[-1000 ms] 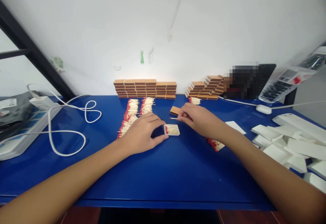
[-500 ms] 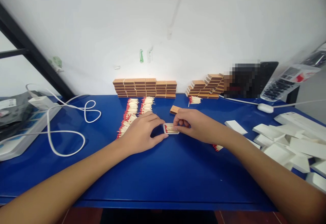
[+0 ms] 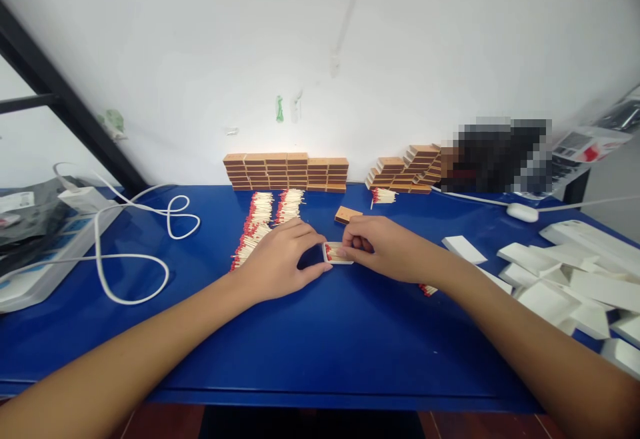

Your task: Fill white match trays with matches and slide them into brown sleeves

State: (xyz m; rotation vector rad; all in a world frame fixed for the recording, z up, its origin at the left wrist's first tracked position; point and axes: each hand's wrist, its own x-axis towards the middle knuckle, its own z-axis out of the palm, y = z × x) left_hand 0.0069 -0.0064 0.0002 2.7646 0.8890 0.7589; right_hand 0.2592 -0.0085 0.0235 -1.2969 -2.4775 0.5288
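A small white matchbox tray (image 3: 336, 254) with red-tipped matches in it lies on the blue table (image 3: 320, 346). My left hand (image 3: 280, 259) curls round the tray's left end, thumb and fingers pinching it. My right hand (image 3: 383, 246) rests over the tray's right end with its fingers pressed down on the matches inside. A brown matchbox sleeve (image 3: 348, 214) lies just beyond the hands. Rows of loose matches (image 3: 257, 222) lie left of my left hand.
Stacks of brown matchboxes (image 3: 285, 172) line the wall, with a second pile (image 3: 405, 172) to the right. White empty trays (image 3: 565, 279) crowd the right side. A white cable (image 3: 135, 246) and power strip (image 3: 45, 252) lie at the left. More matches (image 3: 427, 288) lie under my right forearm.
My right hand carried a single match from behind the tray into it and now presses on the tray's contents. My left hand stayed on the tray.
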